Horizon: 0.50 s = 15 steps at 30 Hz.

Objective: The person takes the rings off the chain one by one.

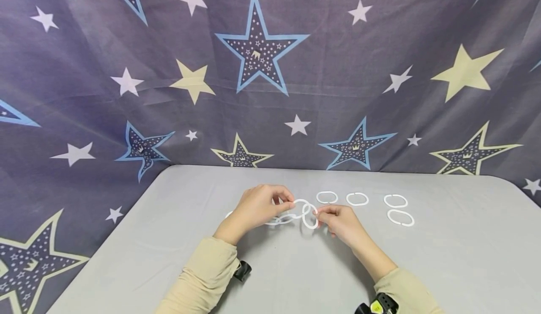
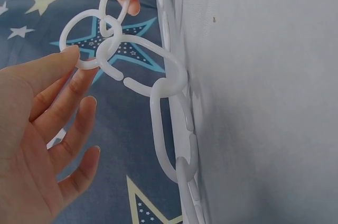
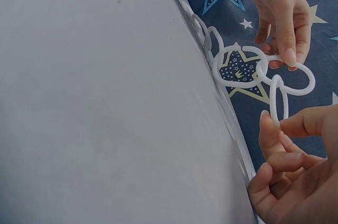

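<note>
White plastic oval links are joined in a chain (image 2: 157,123) between and below my hands. My left hand (image 1: 258,205) pinches one link (image 2: 63,35) near the chain's end between thumb and index finger, its other fingers spread loosely. Hooked through that link is the end link (image 3: 273,102), which my right hand (image 1: 341,221) pinches by its far side between thumb and fingertips. Both links are held up over the table. The rest of the chain trails left behind my left hand, partly hidden by it in the head view. A small gap shows in one chain link in the left wrist view.
Several loose white links lie on the grey table (image 1: 448,257): one link (image 1: 327,192) and another link (image 1: 357,204) beyond my right hand, plus a link (image 1: 395,206) and a link (image 1: 400,224) farther right. A star-patterned curtain (image 1: 321,79) hangs behind the table.
</note>
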Available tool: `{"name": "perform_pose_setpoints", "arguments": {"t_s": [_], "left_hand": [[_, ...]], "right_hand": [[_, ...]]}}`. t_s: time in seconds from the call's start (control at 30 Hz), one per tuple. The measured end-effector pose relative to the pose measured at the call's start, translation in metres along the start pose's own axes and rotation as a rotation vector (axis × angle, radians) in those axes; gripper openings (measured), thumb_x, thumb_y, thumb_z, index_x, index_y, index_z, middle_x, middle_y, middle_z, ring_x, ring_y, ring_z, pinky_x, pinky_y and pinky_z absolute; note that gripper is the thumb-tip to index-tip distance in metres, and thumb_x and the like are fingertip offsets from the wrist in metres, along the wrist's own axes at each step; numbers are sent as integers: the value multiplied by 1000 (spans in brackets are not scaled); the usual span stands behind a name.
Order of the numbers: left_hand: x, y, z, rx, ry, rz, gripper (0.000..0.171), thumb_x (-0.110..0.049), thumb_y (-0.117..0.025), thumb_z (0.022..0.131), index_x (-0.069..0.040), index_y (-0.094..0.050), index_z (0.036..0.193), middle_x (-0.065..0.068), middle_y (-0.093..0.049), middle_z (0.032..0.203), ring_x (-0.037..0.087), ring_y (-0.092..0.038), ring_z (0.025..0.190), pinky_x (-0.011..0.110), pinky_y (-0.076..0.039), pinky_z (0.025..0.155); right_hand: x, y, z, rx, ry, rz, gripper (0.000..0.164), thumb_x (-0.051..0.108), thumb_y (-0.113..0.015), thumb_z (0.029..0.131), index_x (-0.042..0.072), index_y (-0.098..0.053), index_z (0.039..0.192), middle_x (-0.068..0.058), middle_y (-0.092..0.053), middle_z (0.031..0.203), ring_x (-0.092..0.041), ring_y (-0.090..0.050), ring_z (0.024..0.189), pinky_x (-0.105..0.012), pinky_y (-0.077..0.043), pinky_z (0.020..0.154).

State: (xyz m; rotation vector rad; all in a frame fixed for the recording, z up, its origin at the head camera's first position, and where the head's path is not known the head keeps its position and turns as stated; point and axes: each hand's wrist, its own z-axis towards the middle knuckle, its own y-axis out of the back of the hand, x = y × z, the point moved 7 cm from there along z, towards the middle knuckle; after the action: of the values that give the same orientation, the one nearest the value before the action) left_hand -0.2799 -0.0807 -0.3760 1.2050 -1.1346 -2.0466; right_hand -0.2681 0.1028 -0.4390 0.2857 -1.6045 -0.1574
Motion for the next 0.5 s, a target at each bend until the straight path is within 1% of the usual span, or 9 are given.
{"name": "perform_pose_setpoints", "arguments": {"t_s": [0.27, 0.4, 0.5], "left_hand": [[0, 3, -1, -21, 3, 14, 7, -36, -74, 88, -30, -74, 90, -23, -67, 83, -1, -56, 73, 29, -43, 66], [1, 4, -1, -37, 8, 11, 5, -35, -75, 87, -30, -74, 89, -24, -66, 82, -1, -56, 72, 30, -43, 65], [1, 5, -1, -36, 11, 6, 5, -34, -75, 87, -30, -74, 90, -24, -66, 82, -1, -56, 71, 30, -43, 65]], "right_hand": [[-2, 0, 1, 0, 1, 0, 19, 7, -65, 88, -8, -71, 98, -1, -62, 65, -6, -37, 48, -21, -35, 46], [-2, 0, 1, 10, 8, 9, 18, 5, -62, 88, -9, -70, 97, -1, -61, 64, -6, -37, 47, -20, -35, 46], [-2, -1, 1, 15, 7, 20, 18, 4, -62, 88, -9, -70, 97, -1, -61, 64, -5, -37, 47, -20, -35, 46]]}}
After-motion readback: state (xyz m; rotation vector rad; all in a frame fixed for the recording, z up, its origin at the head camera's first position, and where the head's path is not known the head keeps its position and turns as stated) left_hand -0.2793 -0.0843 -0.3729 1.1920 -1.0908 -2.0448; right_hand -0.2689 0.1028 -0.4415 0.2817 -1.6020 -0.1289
